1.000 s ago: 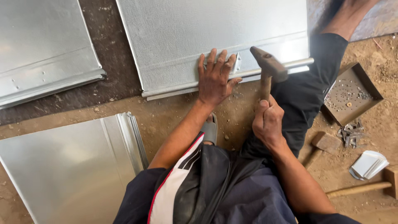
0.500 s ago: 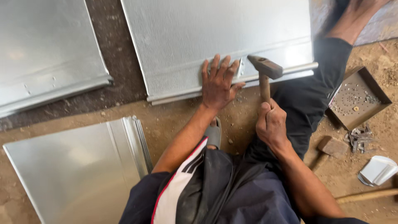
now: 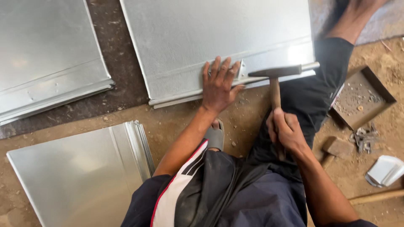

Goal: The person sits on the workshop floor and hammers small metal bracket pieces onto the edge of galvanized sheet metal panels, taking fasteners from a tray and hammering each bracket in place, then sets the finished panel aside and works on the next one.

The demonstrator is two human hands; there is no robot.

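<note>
Here your right hand (image 3: 286,130) has its grip clenched around the wooden handle of the hammer (image 3: 275,80), whose head rests on the near folded edge of the metal sheet (image 3: 219,38). Your left hand (image 3: 219,84) lies flat, released, on that edge just left of the head, perhaps pinning a small clip.

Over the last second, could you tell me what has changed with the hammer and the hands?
The hammer has come down: a second ago its head was raised and tilted above the sheet's edge, and now it lies level on the folded seam of the metal sheet. The right hand kept its grip on the handle. The left hand stayed flat on the sheet beside the seam. The tray and other sheets did not move.
</note>
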